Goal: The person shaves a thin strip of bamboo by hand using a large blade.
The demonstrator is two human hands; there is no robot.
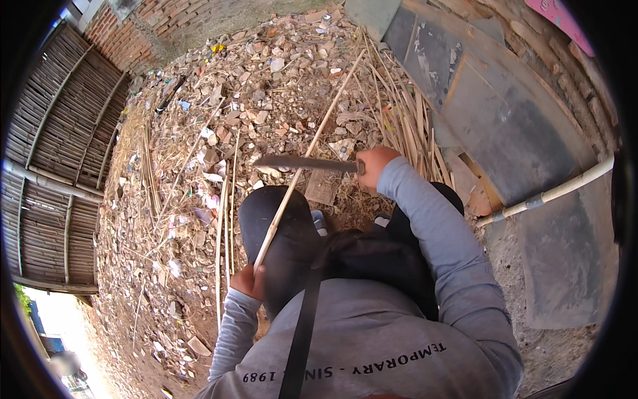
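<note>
A long, thin bamboo strip (pixel 312 143) slants up and away from my left hand (pixel 248 282), whose fingers are wrapped round its near end beside my left knee. My right hand (pixel 377 163) grips a machete (pixel 306 163) by its handle, most of which the fingers hide. The dark blade points left and lies across the bamboo strip, at or very near its surface; whether the two touch I cannot tell. Both hands are in front of my bent knees, the right one farther away.
Several split bamboo strips (pixel 407 126) lie in a pile ahead to the right, and others (pixel 224 226) beside my left knee. Rubble and broken brick (pixel 266 80) cover the ground. Dark panels (pixel 512 126) and a pole (pixel 551 193) stand at right; a bamboo wall (pixel 60 113) at left.
</note>
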